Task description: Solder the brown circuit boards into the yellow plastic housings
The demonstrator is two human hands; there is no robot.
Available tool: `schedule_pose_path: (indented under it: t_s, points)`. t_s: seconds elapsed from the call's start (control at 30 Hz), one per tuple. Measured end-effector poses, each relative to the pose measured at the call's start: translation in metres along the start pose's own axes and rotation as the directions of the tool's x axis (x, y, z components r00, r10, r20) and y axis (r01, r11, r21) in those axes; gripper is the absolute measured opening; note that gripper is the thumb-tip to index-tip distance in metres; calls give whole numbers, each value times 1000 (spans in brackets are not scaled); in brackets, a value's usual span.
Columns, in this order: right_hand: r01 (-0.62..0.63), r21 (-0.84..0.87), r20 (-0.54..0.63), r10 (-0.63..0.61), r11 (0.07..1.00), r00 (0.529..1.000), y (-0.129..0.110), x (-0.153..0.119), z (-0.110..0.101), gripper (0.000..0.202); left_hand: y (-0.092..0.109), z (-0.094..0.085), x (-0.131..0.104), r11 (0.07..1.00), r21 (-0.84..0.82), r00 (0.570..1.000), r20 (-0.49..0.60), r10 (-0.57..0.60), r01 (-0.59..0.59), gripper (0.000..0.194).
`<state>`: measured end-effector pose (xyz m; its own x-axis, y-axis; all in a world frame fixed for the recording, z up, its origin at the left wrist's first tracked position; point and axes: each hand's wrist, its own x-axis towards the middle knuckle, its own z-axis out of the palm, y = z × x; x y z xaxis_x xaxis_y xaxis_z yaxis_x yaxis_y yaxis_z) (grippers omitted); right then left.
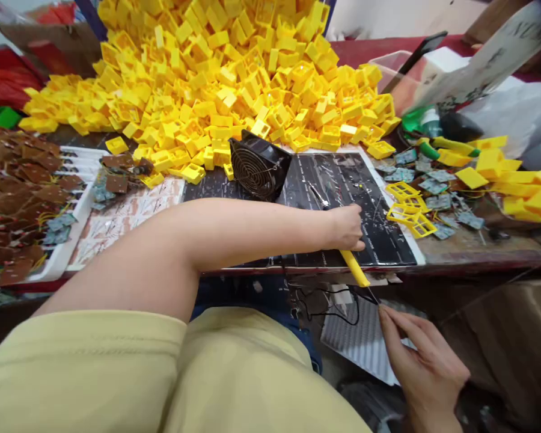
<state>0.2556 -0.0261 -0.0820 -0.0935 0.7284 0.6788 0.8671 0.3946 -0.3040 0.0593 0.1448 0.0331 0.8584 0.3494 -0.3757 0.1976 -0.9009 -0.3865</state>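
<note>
My left hand (348,228) reaches across from the left and is closed around a tool with a yellow handle (355,269) and a thin metal front end (318,196), like a soldering iron. The tool lies slantwise over the black mat (383,240), its handle end past the table's front edge. Lower right, below the table edge, my right hand (426,355) pinches a thin dark cord or wire close to that handle end. What lies under my left fist is hidden. A small black fan (260,165) stands on the mat beyond my left forearm.
A big heap of yellow plastic housings (234,78) fills the back. Brown circuit boards (18,186) pile up at left beside a white rack (79,210). Yellow frames (408,207) and small blue boards (437,186) lie at right. A black cable (313,314) hangs below the edge.
</note>
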Motion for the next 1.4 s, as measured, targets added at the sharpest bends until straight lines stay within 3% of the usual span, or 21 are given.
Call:
schedule_pose_path:
  t_s: [0.2,0.4,0.57,0.67,0.93,1.17,1.4]
  points:
    - [70,-49,33,-69,996,997,-4,10,4,13,1,-6,-5,999,-30,999,32,23,-22,47]
    - [-44,-84,55,49,996,997,5,11,9,12,-4,3,8,999,47,1000,0,6,-6,46]
    - [-105,-116,96,116,988,989,6,12,12,19,-5,5,13,995,-87,999,-2,-49,49,48]
    - [-117,-116,102,129,986,986,2,15,13,20,-4,2,12,995,-72,998,29,-64,66,49]
    - [-72,-38,99,75,997,992,-6,22,4,28,0,4,8,1000,-17,1000,-4,-5,5,43]
    - [-28,-43,40,29,999,999,-3,19,8,9,4,12,18,996,-69,998,-42,-52,49,40]
    - [-20,-55,21,21,998,1000,-6,23,14,11,3,-4,0,998,-65,1000,4,-15,15,45]
